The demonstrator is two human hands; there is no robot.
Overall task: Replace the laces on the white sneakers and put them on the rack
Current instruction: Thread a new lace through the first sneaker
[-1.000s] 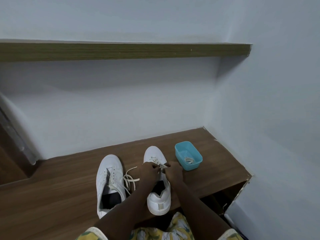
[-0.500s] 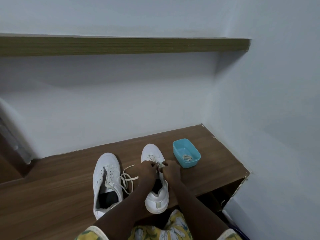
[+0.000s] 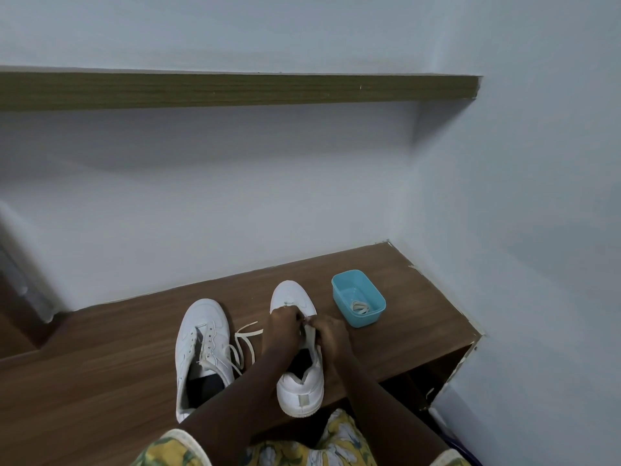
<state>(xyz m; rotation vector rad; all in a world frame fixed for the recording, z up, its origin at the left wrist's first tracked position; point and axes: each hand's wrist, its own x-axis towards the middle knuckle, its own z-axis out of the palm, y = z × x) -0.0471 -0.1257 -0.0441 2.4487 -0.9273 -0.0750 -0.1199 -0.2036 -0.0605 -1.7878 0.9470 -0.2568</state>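
Two white sneakers stand toe-away on the wooden rack top (image 3: 100,381). The left sneaker (image 3: 201,351) has a cream lace (image 3: 243,344) partly threaded, its loose ends trailing to the right. Over the right sneaker (image 3: 299,381) both hands work at the eyelets. My left hand (image 3: 282,331) and my right hand (image 3: 331,334) meet above its tongue, each pinching the lace there. The fingers hide most of that lace.
A small teal tub (image 3: 358,302) with a coiled lace (image 3: 360,307) inside sits right of the right sneaker. A wooden shelf (image 3: 235,90) runs along the wall above. White walls close the back and right. An open compartment (image 3: 423,375) shows under the rack top's right end.
The view has shifted a little. Both hands have stayed on the right sneaker's lacing, drawn slightly closer together. The left sneaker and tub have not moved.
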